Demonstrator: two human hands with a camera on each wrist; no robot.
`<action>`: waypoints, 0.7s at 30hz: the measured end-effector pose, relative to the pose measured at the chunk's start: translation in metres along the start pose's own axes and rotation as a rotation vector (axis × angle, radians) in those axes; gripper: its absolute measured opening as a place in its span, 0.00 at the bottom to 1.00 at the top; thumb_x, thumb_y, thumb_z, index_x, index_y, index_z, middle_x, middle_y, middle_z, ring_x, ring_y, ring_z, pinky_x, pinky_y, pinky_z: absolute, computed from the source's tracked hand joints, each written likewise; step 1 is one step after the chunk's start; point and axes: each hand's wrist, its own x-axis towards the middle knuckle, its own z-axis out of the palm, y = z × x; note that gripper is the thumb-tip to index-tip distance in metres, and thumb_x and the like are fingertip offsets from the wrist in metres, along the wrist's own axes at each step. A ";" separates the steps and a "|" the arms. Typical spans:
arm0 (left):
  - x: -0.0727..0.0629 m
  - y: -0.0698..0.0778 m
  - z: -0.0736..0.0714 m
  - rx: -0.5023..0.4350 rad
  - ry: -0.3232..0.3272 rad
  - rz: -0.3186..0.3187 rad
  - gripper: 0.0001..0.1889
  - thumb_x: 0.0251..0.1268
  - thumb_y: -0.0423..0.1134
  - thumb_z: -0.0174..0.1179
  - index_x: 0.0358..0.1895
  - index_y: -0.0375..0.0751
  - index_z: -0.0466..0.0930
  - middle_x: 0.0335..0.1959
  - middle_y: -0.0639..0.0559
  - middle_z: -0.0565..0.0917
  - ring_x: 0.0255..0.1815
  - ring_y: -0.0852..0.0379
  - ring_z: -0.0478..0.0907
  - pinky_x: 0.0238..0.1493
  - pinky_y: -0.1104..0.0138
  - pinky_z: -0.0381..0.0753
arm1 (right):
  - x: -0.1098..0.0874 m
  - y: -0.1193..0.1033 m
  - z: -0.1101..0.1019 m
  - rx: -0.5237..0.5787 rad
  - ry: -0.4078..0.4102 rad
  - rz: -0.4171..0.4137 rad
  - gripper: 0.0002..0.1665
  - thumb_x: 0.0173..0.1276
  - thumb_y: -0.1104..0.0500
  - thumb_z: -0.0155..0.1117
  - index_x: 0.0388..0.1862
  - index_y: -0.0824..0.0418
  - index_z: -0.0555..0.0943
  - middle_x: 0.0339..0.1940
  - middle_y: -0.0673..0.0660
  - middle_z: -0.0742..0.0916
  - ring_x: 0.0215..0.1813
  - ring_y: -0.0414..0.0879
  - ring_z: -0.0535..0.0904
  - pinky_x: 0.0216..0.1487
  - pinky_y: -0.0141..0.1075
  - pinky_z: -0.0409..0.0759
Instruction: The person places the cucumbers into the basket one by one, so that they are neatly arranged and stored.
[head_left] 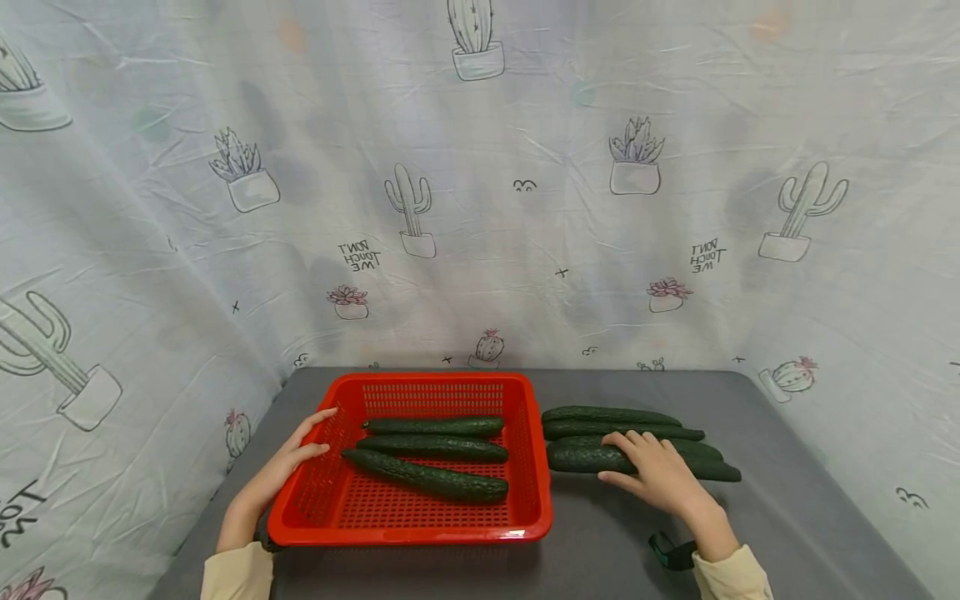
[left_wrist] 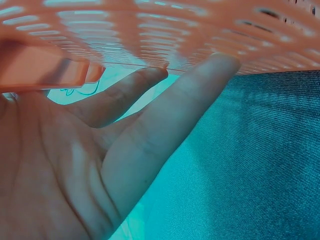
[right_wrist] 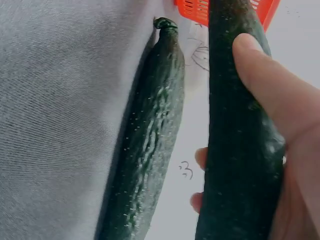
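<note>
The red plastic basket [head_left: 408, 535] has slotted walls and holds three long dark green cucumbers [head_left: 431, 447] side by side. My left hand [head_left: 273, 475] grips its left rim, two digits lying over the edge; in the left wrist view, other fingers [left_wrist: 170, 115] stretch along the slotted outer wall. Right of the basket, my right hand [head_left: 656, 471] holds the front cucumber [head_left: 581, 457] of a group. The right wrist view shows the thumb on one side of this cucumber [right_wrist: 240, 150] and fingertips on the other. Another cucumber [right_wrist: 150, 130] lies close beside it.
Several more cucumbers [head_left: 611, 412] lie behind the right hand, close to the basket's right wall. The grey table [head_left: 600, 550] is bounded at the back and sides by a white curtain [head_left: 525, 275] with cactus drawings. A dark strap [head_left: 671, 552] shows by the right wrist.
</note>
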 end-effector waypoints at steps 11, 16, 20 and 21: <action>0.001 0.000 -0.002 0.001 -0.005 0.001 0.30 0.72 0.42 0.43 0.73 0.53 0.42 0.73 0.43 0.43 0.60 0.47 0.66 0.50 0.61 0.74 | 0.001 -0.010 -0.011 -0.084 0.148 0.005 0.30 0.52 0.33 0.63 0.50 0.46 0.77 0.42 0.46 0.81 0.42 0.47 0.76 0.38 0.43 0.68; 0.001 0.000 -0.001 0.049 0.017 0.017 0.30 0.72 0.43 0.43 0.73 0.53 0.44 0.73 0.45 0.41 0.63 0.45 0.61 0.52 0.59 0.71 | -0.001 -0.012 -0.018 -0.093 0.193 0.016 0.31 0.52 0.31 0.62 0.50 0.47 0.77 0.43 0.48 0.82 0.40 0.47 0.75 0.37 0.42 0.67; 0.001 0.000 0.000 0.055 0.023 0.022 0.30 0.72 0.43 0.44 0.73 0.53 0.45 0.73 0.44 0.41 0.64 0.43 0.58 0.52 0.58 0.70 | -0.001 -0.012 -0.023 -0.100 0.262 0.008 0.32 0.52 0.32 0.63 0.50 0.49 0.77 0.42 0.49 0.82 0.38 0.47 0.75 0.36 0.41 0.67; 0.001 -0.001 0.000 0.056 0.024 0.022 0.30 0.72 0.43 0.44 0.73 0.53 0.45 0.73 0.44 0.41 0.63 0.43 0.59 0.51 0.59 0.71 | -0.001 -0.012 -0.024 -0.103 0.274 0.007 0.32 0.52 0.32 0.63 0.50 0.49 0.77 0.42 0.50 0.82 0.38 0.47 0.75 0.35 0.41 0.67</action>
